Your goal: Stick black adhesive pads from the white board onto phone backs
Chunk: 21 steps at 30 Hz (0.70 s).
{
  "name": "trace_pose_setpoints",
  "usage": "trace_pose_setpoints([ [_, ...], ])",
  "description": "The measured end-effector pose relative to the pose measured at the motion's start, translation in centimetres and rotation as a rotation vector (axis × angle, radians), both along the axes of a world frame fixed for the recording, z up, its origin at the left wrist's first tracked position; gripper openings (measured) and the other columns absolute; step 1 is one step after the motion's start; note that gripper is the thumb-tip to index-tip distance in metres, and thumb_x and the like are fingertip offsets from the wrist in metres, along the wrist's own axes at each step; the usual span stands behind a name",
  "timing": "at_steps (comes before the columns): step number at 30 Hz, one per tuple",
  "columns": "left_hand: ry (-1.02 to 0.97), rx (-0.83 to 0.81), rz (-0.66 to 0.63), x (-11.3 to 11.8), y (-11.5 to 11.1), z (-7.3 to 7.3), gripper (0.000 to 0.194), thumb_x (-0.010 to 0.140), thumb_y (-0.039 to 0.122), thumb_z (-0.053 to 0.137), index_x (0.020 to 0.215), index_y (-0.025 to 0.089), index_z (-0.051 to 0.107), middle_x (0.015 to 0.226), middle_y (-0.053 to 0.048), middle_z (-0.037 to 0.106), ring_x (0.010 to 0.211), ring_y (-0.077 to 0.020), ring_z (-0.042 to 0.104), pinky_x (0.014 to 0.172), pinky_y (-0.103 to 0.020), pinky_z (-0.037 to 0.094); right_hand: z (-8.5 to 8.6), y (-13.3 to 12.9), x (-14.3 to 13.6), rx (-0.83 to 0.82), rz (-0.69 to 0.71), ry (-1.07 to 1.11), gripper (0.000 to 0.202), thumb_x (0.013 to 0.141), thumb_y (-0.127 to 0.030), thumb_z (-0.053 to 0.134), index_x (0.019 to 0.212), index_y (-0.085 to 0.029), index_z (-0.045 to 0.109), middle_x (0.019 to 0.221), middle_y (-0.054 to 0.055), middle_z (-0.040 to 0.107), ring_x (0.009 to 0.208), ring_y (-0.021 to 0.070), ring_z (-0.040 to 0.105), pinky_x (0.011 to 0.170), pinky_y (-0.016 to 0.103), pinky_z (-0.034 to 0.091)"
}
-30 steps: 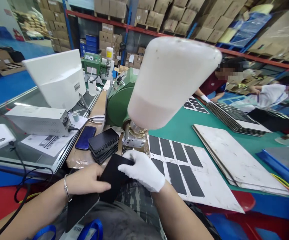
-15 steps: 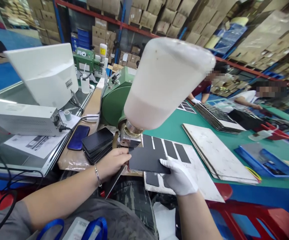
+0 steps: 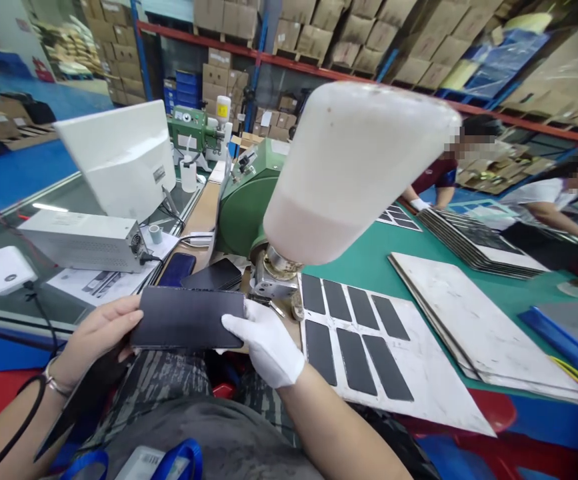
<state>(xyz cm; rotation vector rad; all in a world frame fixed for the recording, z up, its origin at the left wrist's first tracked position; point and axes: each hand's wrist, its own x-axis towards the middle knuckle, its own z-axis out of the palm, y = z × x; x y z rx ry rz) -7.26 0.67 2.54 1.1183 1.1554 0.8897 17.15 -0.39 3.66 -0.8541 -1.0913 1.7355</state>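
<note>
A flat black rectangular panel [image 3: 183, 319] is stretched between my two hands above my lap. My bare left hand [image 3: 103, 333] pinches its left end, thumb on top. On the right end is my right hand [image 3: 273, 347], in a white glove, its thumb over the panel's face. A second dark flat sheet [image 3: 76, 403] hangs below my left hand; how it is held is hidden. Behind the panel lies a stack of black panels [image 3: 216, 275], partly covered. Right of my gloved hand, a white board [image 3: 439, 373] bears several black panels in two rows.
A green machine [image 3: 246, 210] with a metal head [image 3: 271, 280] and a large upturned white bottle [image 3: 359, 173] stands ahead. At left are a phone [image 3: 177, 269], a grey power box [image 3: 89, 243] and a monitor [image 3: 123, 160]. White boards [image 3: 479, 320] lie rightward; two people work beyond.
Both hands have drawn the panel left and back, away from the machine's metal head. The white board's panels show more fully. My view has shifted left.
</note>
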Motion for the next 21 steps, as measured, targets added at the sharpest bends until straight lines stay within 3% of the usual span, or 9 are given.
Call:
trace_pose_setpoints([
  [3, 0.124, 0.154, -0.132, 0.3, -0.3, 0.3, 0.027, 0.074, 0.031, 0.060, 0.095, 0.019, 0.071, 0.054, 0.000, 0.059, 0.042, -0.0102, 0.044, 0.041, -0.020, 0.037, -0.4, -0.1, 1.8, 0.019, 0.072, -0.192, 0.035, 0.073, -0.039, 0.067, 0.095, -0.012, 0.065, 0.091, 0.008, 0.068, 0.085, 0.0198, 0.062, 0.084, 0.036, 0.048],
  [5, 0.197, 0.264, -0.358, 1.6, 0.2, 0.9, 0.022, 0.076, 0.028, 0.058, 0.090, 0.019, 0.073, 0.063, -0.002, 0.065, 0.053, -0.0145, 0.053, 0.055, -0.023, 0.045, -1.1, -0.3, 3.2, -0.011, 0.067, -0.396, 0.046, 0.067, -0.044, 0.072, 0.098, -0.011, 0.062, 0.090, 0.009, 0.067, 0.084, 0.0201, 0.062, 0.078, 0.035, 0.049],
  [8, 0.261, 0.376, -0.719, 4.9, 1.2, 1.8, 0.021, 0.078, 0.025, 0.054, 0.083, 0.019, 0.073, 0.072, -0.003, 0.068, 0.069, -0.0180, 0.059, 0.068, -0.024, 0.045, -2.0, -1.1, 4.7, 0.041, 0.062, -0.684, 0.063, 0.053, -0.039, 0.082, 0.107, -0.014, 0.060, 0.096, 0.008, 0.066, 0.088, 0.0212, 0.061, 0.079, 0.034, 0.048],
  [10, 0.238, 0.370, -0.855, 7.4, 2.0, 1.7, 0.021, 0.079, 0.026, 0.053, 0.079, 0.017, 0.072, 0.072, -0.002, 0.067, 0.065, -0.0153, 0.058, 0.063, -0.022, 0.043, -2.4, -2.0, 5.4, 0.038, 0.103, -0.747, 0.050, 0.055, -0.035, 0.081, 0.098, -0.015, 0.064, 0.089, 0.005, 0.068, 0.084, 0.0203, 0.062, 0.077, 0.034, 0.048],
  [13, 0.066, 0.162, -0.865, 10.9, 3.3, -0.2, 0.032, 0.082, 0.040, 0.052, 0.088, 0.013, 0.069, 0.057, 0.000, 0.060, 0.048, -0.0096, 0.049, 0.048, -0.019, 0.036, -2.2, -3.5, 6.6, -0.118, 0.063, -0.568, 0.032, 0.064, -0.034, 0.075, 0.087, -0.012, 0.067, 0.083, 0.005, 0.069, 0.076, 0.0188, 0.063, 0.072, 0.033, 0.050],
  [15, -0.091, 0.001, -0.827, 12.9, 4.0, -2.2, 0.053, 0.081, 0.054, 0.049, 0.104, 0.008, 0.063, 0.044, 0.004, 0.050, 0.034, -0.0071, 0.039, 0.037, -0.018, 0.027, -1.7, -4.3, 7.6, -0.173, -0.065, -0.351, 0.036, 0.067, -0.032, 0.074, 0.097, -0.014, 0.065, 0.090, 0.006, 0.069, 0.081, 0.0194, 0.064, 0.077, 0.034, 0.049],
  [18, -0.322, -0.072, -0.813, 15.0, 4.3, -4.7, 0.078, 0.076, 0.066, 0.045, 0.126, 0.006, 0.047, 0.037, 0.007, 0.045, 0.024, -0.0063, 0.032, 0.031, -0.018, 0.018, -0.7, -4.8, 8.8, -0.198, -0.273, -0.129, 0.037, 0.068, -0.029, 0.073, 0.102, -0.017, 0.064, 0.091, 0.006, 0.070, 0.081, 0.0195, 0.065, 0.079, 0.035, 0.050],
  [21, -0.450, -0.119, -0.775, 15.4, 3.8, -4.8, 0.078, 0.076, 0.064, 0.047, 0.133, 0.011, 0.041, 0.035, 0.009, 0.043, 0.022, -0.0058, 0.030, 0.031, -0.017, 0.018, 0.3, -4.5, 8.6, -0.206, -0.317, -0.065, 0.032, 0.066, -0.027, 0.073, 0.096, -0.015, 0.066, 0.084, 0.007, 0.070, 0.072, 0.0193, 0.065, 0.071, 0.034, 0.051],
])
